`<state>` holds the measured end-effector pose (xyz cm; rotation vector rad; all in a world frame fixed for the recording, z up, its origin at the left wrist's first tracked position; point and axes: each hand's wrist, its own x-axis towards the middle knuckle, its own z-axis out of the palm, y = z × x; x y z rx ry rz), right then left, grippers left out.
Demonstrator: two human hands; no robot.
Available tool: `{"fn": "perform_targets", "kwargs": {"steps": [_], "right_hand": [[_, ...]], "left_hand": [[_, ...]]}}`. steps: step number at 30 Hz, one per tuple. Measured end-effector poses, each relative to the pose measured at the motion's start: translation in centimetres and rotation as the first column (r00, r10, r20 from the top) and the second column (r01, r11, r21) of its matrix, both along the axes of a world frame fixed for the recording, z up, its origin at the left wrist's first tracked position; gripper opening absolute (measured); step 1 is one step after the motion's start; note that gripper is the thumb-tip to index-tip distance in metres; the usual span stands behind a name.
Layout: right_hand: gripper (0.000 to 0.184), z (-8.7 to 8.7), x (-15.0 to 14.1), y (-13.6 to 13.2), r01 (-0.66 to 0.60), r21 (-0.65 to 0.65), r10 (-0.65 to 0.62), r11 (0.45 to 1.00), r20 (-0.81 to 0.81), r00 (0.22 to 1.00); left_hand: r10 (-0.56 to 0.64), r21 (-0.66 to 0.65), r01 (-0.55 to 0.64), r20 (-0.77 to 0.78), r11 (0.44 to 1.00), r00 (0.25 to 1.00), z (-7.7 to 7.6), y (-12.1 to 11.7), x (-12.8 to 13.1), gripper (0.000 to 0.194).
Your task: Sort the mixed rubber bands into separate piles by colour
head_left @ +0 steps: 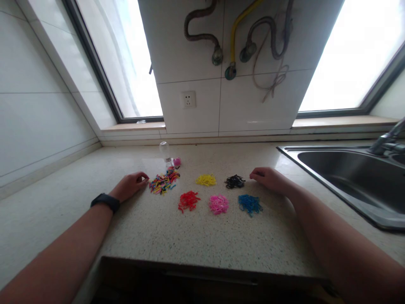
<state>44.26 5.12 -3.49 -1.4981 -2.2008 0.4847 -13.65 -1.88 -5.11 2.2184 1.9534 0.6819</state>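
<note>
My left hand (135, 185) rests on the counter, fingers curled together, with its fingertips at the left edge of a mixed-colour pile of small rubber bands (162, 183). To the right of the black rubber bands (234, 181) lies my right hand (268, 177), its fingers also closed. Whether either hand pinches a band is too small to tell. Between the hands are separate heaps: yellow rubber bands (206, 180), red rubber bands (189, 200), pink rubber bands (218, 204) and blue rubber bands (249, 204). Behind the mixed pile stands a clear bottle (164, 151) beside a pink cap (177, 161).
Everything lies on a speckled stone counter (202, 245) with its front edge close to me. A steel sink (344, 185) with a tap (387, 139) is set in at the right. The tiled wall behind carries a socket (188, 99) and several hanging hoses (232, 42).
</note>
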Motion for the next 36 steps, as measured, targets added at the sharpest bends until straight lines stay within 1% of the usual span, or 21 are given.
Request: {"fn": "perform_targets", "kwargs": {"steps": [5, 7, 9, 11, 12, 14, 16, 19, 21, 24, 26, 27, 29, 30, 33, 36], "right_hand": [[0.034, -0.1, 0.0, 0.1, -0.017, -0.005, 0.016, 1.0, -0.013, 1.0], [0.033, -0.2, 0.1, 0.2, -0.009, 0.0, 0.009, 1.0, -0.003, 1.0], [0.032, -0.2, 0.1, 0.3, -0.007, 0.015, 0.007, 1.0, 0.005, 1.0], [0.031, -0.3, 0.1, 0.3, -0.014, 0.031, 0.013, 0.999, 0.012, 1.0], [0.031, -0.3, 0.1, 0.3, -0.018, 0.037, 0.018, 0.999, 0.015, 1.0], [0.03, -0.3, -0.1, 0.2, -0.026, 0.053, 0.026, 0.998, 0.012, 1.0], [0.031, -0.3, -0.3, 0.0, -0.036, 0.076, 0.036, 0.996, -0.009, 0.999], [0.032, 0.0, -1.2, -0.6, -0.042, 0.118, 0.047, 0.992, -0.043, 0.998], [0.032, 0.4, -2.1, -1.2, -0.043, 0.153, 0.054, 0.987, -0.068, 0.996], [0.031, 1.1, -3.7, -2.5, -0.082, 0.205, 0.108, 0.975, -0.119, 0.987], [0.029, 1.6, -4.7, -3.4, -0.122, 0.232, 0.151, 0.965, -0.113, 0.982], [0.028, 1.8, -5.1, -3.8, -0.142, 0.242, 0.169, 0.96, -0.093, 0.981], [0.026, 2.1, -5.6, -4.4, -0.175, 0.251, 0.191, 0.952, -0.043, 0.981], [0.026, 2.2, -5.6, -4.6, -0.186, 0.25, 0.197, 0.95, -0.022, 0.98], [0.026, 2.5, -5.4, -4.9, -0.184, 0.248, 0.19, 0.951, 0.0, 0.982], [0.025, 2.9, -5.1, -5.1, -0.176, 0.232, 0.177, 0.957, 0.019, 0.984]], "left_hand": [[0.029, 0.055, -0.031, 0.05, 0.998, 0.998, 0.3, 0.0, 0.2, 0.04], [0.024, 0.074, -0.029, 0.069, 0.997, 0.997, 0.6, 0.0, 0.9, 0.04], [0.017, 0.096, -0.026, 0.089, 0.995, 0.996, 0.9, -0.2, 2.4, 0.04], [0.001, 0.113, -0.017, 0.137, 0.993, 0.991, 1.3, -0.6, 4.6, 0.04], [-0.015, 0.112, -0.007, 0.189, 0.994, 0.982, 1.6, -0.8, 5.9, 0.04], [-0.065, 0.105, 0.036, 0.282, 0.994, 0.957, 2.2, -1.6, 8.8, 0.037], [-0.129, 0.106, 0.099, 0.329, 0.989, 0.936, 2.9, -2.4, 11.8, 0.032], [-0.215, 0.149, 0.166, 0.434, 0.975, 0.875, 4.0, -3.6, 16.2, 0.025], [-0.262, 0.165, 0.208, 0.475, 0.964, 0.84, 4.8, -4.1, 18.7, 0.021], [-0.332, 0.182, 0.278, 0.552, 0.943, 0.765, 5.9, -3.9, 21.6, 0.016], [-0.35, 0.195, 0.295, 0.635, 0.935, 0.689, 6.2, -2.8, 22.9, 0.015], [-0.345, 0.203, 0.287, 0.689, 0.936, 0.638, 6.3, -2.1, 23.4, 0.015], [-0.302, 0.205, 0.238, 0.808, 0.949, 0.506, 6.0, -0.6, 23.8, 0.017], [-0.282, 0.206, 0.209, 0.839, 0.956, 0.465, 5.6, 0.1, 23.9, 0.019], [-0.233, 0.184, 0.162, 0.894, 0.97, 0.383, 4.4, 1.2, 23.5, 0.026], [-0.196, 0.144, 0.188, 0.935, 0.972, 0.297, 3.4, 0.8, 22.8, 0.031]]}}
